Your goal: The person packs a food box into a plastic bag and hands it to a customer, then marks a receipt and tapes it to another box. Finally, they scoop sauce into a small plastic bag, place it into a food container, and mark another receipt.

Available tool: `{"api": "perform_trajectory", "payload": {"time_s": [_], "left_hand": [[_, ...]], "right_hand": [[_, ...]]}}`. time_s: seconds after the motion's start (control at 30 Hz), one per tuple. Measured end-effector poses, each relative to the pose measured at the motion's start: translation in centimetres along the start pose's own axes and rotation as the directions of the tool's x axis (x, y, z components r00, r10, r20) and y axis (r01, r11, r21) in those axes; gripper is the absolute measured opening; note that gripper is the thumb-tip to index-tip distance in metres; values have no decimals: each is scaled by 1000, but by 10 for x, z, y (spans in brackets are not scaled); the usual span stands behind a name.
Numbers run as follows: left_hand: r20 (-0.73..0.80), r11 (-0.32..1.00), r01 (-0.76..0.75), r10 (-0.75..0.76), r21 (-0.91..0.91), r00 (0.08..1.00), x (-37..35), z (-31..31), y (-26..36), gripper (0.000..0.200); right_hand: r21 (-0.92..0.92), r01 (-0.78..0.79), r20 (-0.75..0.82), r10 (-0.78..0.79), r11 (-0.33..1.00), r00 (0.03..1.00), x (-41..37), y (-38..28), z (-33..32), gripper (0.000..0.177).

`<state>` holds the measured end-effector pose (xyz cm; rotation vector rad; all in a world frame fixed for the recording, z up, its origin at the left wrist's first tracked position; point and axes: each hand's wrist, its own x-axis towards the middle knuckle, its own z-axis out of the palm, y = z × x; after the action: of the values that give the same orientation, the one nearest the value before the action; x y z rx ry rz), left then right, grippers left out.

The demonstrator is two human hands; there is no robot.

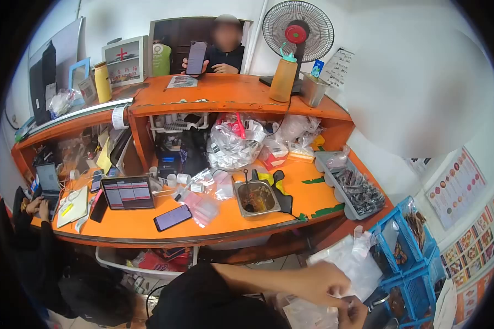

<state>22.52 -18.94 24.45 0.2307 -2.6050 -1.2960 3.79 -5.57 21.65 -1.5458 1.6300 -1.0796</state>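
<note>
At the lower right, my left hand [329, 279] reaches in from the left with its fingers curled closed. Just below it is my right hand [351, 313], its fingers closed and touching the left. What they pinch between them is too small to make out. Clear plastic bags [354, 263] lie behind my hands, and more clear plastic [310, 313] shows below my left wrist. Blue plastic baskets [400, 247] stand to the right of both hands.
An orange counter [307, 192] holds a metal container [257, 198], a phone [173, 217], a tablet [128, 193] and a grey tray [357, 189] of wrapped items. A person [228, 52] holds a phone behind the counter. Another person's hands [37, 207] rest at a laptop on the left.
</note>
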Motion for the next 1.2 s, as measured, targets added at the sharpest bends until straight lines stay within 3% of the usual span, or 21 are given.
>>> {"api": "perform_trajectory", "payload": {"time_s": [0.07,0.1,0.13,0.17,0.2,0.27,0.3,0.33,0.37,0.4,0.43,0.57,0.63,0.7,0.77,0.83,0.9,0.97,1.03,1.1,1.2], "left_hand": [[-92,982,-165,173,87,981,-12,-16,-33,86],[-84,981,-170,178,92,980,-5,-4,-66,86],[-44,935,-282,298,216,954,2,32,-108,106],[2,863,-385,407,327,913,11,66,-134,128],[145,847,-479,456,232,878,26,81,-143,141],[38,671,-741,741,-13,671,54,118,-180,122],[103,696,-710,718,-110,688,61,134,-192,120],[237,804,-573,595,-161,768,63,146,-203,117],[343,877,-444,481,-185,807,61,159,-214,114],[390,904,-382,428,-194,815,58,165,-225,111],[399,916,-347,400,-201,826,56,169,-229,108],[378,925,-298,369,-234,849,52,172,-238,97],[368,929,-281,356,-242,859,53,172,-239,91],[359,933,-266,340,-241,869,58,172,-238,86],[344,937,-253,326,-241,880,64,170,-235,81],[312,949,-210,278,-234,909,65,160,-228,76],[240,967,-152,201,-205,950,64,136,-213,71],[68,996,-53,58,-68,996,60,79,-156,46],[-123,968,92,-123,-233,985,54,23,-99,41],[-576,991,-21,-60,-133,815,84,36,-121,44],[-536,920,117,-317,-374,782,72,2,-83,46]], "right_hand": [[-182,-74,9,77,981,997,4,-36,-6,6],[-54,-62,130,68,997,989,7,-40,-1,5],[77,-64,255,43,995,966,11,-44,7,7],[100,70,330,-100,992,939,17,-50,19,9],[135,206,402,-244,969,883,25,-52,31,11],[7,242,571,-202,970,796,44,-41,48,8],[-115,294,708,-129,949,694,54,-33,58,14],[105,343,474,-350,934,808,60,-24,70,15],[109,341,491,-349,934,798,67,-18,65,15],[109,174,378,-203,979,903,79,-11,52,16],[130,5,258,-39,991,965,90,-10,48,16],[-9,55,238,-51,998,970,106,-8,61,16],[33,139,69,-141,990,988,116,7,64,19],[15,69,71,-70,998,995,119,58,39,19],[17,8,-19,-8,1000,1000,110,73,25,19],[113,114,-247,-83,987,965,89,44,15,23],[-46,81,-576,-93,996,812,59,64,-7,28],[-92,135,-649,-163,986,743,18,109,-12,29],[-108,181,-730,-201,978,653,-2,124,1,30],[119,168,-671,-45,979,740,10,115,27,31],[529,157,-483,144,834,864,35,109,62,32]]}}
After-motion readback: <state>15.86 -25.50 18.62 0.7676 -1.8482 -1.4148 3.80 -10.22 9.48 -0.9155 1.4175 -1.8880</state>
